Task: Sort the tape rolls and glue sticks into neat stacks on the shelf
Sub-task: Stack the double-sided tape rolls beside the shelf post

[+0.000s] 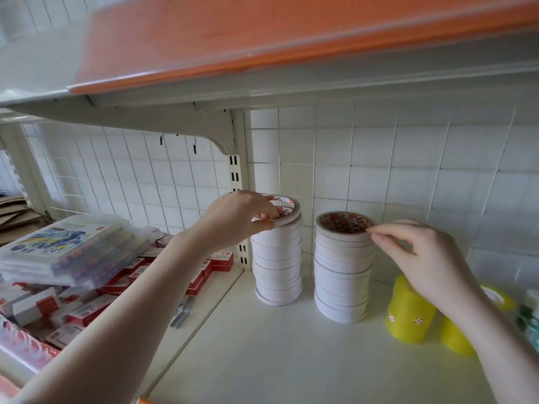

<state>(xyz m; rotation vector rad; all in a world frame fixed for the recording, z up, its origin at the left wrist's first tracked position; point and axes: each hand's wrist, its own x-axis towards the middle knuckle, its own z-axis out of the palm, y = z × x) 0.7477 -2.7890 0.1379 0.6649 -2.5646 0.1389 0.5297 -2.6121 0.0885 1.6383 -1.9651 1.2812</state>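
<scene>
Fingers of the left hand (243,218) curl over the rim of the top tape roll (281,212), thumb below, fingertips inside the core; that roll sits tilted on the left white stack (277,258), not flat. Far left, on the neighbouring shelf bay: clear packs of coloured pens (70,249) piled on red-and-white boxes (122,282), with a metal tool (182,312) lying beside the boxes near the divider. A slotted upright post (235,170) stands just behind the left stack.

2 white stacks stand on the white shelf (277,360), near each other but apart. Right white stack (344,266) shows a red-printed core on top; its lower rolls sit slightly offset.

Right hand (423,252) reaches to the top edge of the right stack, thumb and forefinger pinched at the rim of the uppermost roll; other fingers loosely curled. Whether it actually grips the roll, cannot tell.

Under the right wrist: 2 yellow tape rolls (408,313) upright on the shelf, partly hidden by the arm. At the right edge, green-and-white items (529,319), blurred. Orange-edged upper shelf (262,53) overhead; white wire grid (408,170) behind.
</scene>
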